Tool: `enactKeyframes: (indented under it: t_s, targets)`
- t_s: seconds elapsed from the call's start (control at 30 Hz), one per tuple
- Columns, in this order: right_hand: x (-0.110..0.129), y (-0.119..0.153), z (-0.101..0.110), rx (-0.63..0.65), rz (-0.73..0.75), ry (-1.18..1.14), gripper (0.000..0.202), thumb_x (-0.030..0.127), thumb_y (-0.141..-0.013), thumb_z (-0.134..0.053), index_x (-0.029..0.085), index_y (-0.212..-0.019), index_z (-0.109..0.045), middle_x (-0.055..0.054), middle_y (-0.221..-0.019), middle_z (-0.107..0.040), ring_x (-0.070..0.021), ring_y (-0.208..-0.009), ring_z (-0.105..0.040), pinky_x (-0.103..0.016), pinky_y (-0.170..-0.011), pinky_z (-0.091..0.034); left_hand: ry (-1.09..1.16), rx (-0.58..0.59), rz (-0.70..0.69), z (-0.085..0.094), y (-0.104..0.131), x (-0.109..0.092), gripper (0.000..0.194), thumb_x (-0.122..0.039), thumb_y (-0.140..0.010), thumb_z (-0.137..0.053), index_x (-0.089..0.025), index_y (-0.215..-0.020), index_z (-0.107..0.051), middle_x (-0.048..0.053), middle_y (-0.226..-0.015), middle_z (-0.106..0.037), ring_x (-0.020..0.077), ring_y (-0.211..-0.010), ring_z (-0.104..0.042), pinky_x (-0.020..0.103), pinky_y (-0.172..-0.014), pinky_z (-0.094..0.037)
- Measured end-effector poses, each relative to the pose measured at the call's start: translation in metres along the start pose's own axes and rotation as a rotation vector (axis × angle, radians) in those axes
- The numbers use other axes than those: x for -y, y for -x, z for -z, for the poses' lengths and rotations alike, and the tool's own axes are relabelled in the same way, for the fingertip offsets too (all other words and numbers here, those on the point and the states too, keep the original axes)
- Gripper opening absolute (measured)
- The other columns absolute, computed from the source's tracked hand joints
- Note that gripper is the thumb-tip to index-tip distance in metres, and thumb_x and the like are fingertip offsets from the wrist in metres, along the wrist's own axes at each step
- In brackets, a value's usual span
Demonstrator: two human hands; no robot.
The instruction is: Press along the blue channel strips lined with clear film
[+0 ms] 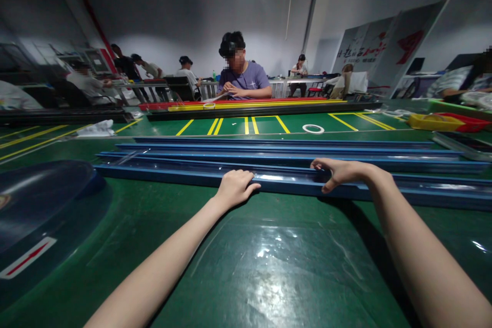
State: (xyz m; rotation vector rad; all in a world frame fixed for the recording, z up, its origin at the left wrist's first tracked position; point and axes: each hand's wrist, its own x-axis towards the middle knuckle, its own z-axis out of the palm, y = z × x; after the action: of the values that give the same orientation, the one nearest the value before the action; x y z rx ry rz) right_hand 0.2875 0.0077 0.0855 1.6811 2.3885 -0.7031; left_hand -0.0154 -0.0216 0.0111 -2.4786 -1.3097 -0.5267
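Across the green table in front of me lies a long blue plastic channel (192, 171) with raised edges and a shiny trough. My left hand (238, 188) is closed over its near edge, fingers reaching over the rim and thumb on the near side. Farther right, my right hand (340, 171) is curved over the same channel, thumb at the near edge and fingertips towards the far edge. A gap shows between that thumb and the fingers. Behind it lie more blue channels (246, 153), roughly parallel.
A dark blue, clear-rimmed object (49, 189) with a red-arrow label stands at left. Beyond are a white ring (313, 128), crumpled white material (96, 128), red, yellow and black strips (265, 110), and a yellow tray (434, 122). A co-worker (246, 77) sits opposite.
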Motion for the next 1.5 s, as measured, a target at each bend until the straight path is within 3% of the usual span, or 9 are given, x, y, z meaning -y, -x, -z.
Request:
enactKeyframes:
  t_s: [0.2,1.5]
  targets:
    - [-0.0029,-0.0015,-0.0005,-0.01,0.014,-0.003,0.075,0.041,-0.049,-0.066,0.024,-0.118,-0.042,-0.007,-0.123,-0.048,-0.0297,-0.111,-0.045,-0.036,-0.091,-0.038,-0.023,-0.072,-0.053,-0.004,0.0018,-0.0001,0.036,-0.045,-0.086,-0.035,-0.017,-0.078,-0.055,0.005,-0.075,-0.06,0.0175,-0.071,-0.053,0.029,-0.06,-0.033]
    - [-0.0032,-0.001,-0.0003,-0.01,0.009,-0.004,0.074,0.039,-0.048,-0.066,0.022,-0.116,-0.042,-0.008,-0.123,-0.048,-0.029,-0.11,-0.045,-0.035,-0.092,-0.037,-0.026,-0.073,-0.058,-0.0054,0.0016,0.0005,0.037,-0.046,-0.086,-0.034,-0.016,-0.078,-0.055,0.006,-0.077,-0.059,0.0181,-0.073,-0.053,0.029,-0.061,-0.033]
